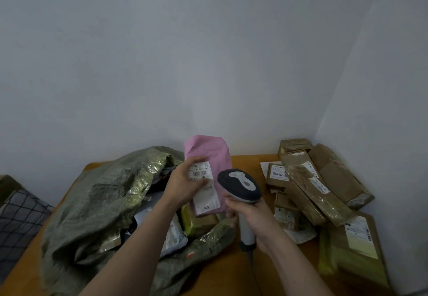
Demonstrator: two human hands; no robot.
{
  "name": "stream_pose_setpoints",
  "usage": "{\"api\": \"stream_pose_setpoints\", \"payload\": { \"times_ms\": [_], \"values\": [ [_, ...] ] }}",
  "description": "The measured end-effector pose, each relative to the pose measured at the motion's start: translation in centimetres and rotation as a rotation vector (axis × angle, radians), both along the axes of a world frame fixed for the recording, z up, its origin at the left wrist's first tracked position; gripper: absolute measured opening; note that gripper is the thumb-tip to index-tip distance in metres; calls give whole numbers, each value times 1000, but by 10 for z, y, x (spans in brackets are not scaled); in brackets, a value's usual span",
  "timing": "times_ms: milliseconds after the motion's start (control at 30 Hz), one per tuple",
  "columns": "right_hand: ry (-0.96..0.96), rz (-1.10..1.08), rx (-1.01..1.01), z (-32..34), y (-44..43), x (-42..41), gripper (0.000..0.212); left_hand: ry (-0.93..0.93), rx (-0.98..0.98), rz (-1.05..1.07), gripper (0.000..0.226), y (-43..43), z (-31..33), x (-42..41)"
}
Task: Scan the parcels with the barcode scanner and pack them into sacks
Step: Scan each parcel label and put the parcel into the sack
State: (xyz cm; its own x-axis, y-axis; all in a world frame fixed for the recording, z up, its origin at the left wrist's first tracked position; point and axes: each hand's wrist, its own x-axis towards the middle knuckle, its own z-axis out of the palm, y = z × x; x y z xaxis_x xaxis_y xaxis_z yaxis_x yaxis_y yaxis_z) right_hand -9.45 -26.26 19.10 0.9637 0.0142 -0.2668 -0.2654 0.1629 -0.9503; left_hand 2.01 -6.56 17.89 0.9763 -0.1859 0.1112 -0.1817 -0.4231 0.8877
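Over sack [97, 193], pink parcel [215, 154] upright, scanner [240, 184] pointing at label [206, 200]

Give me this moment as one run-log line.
step: scanning | left hand: holds pink parcel | right hand: grips barcode scanner beside it | sack: open on table

Left hand [183, 183] grips a pink parcel [209, 156] upright, white label [203, 185] facing the camera, thumb across the label. Right hand [253, 219] holds the barcode scanner [239, 185] by its handle, head just right of the label. Green sack [97, 203] lies open below, parcels inside. Brown boxes [324, 180] piled right on the wooden table [250, 163].
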Motion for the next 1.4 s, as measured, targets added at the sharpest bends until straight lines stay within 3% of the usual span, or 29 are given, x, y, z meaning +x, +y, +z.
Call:
{"api": "stream_pose_setpoints", "payload": {
  "times_ms": [167,333,433,667,767,900,967,1100,1167,1233,1267,1400],
  "values": [
    [134,89,-35,-23,21,7,37,209,84,213,47,48,-22,-11],
    [229,168,-49,-46,60,6,27,391,365,256,51,86,-54,-18],
    [268,178,-75,-59,80,5,48,445,390,250,54,94,-73,-18],
    [293,144,-96,-76,96,10,55,294,604,257,66,105,-102,4],
    [310,150,-58,-85,105,14,57,200,785,249,76,109,-102,9],
    [327,119,-10,-93,127,22,86,138,989,220,81,120,-102,8],
    [311,123,-2,-97,138,27,81,100,1031,185,80,125,-106,5],
    [274,92,53,-106,154,35,50,-21,1095,-41,68,132,-113,-2],
    [284,69,85,-110,159,40,41,56,1101,-136,94,133,-114,-7],
    [306,45,116,-115,160,43,51,157,1134,-161,117,137,-120,-9],
    [310,35,128,-116,160,44,54,182,1147,-151,119,138,-123,-8],
    [295,38,125,-119,152,44,31,109,1113,-88,104,130,-129,-5]
  ]
}}
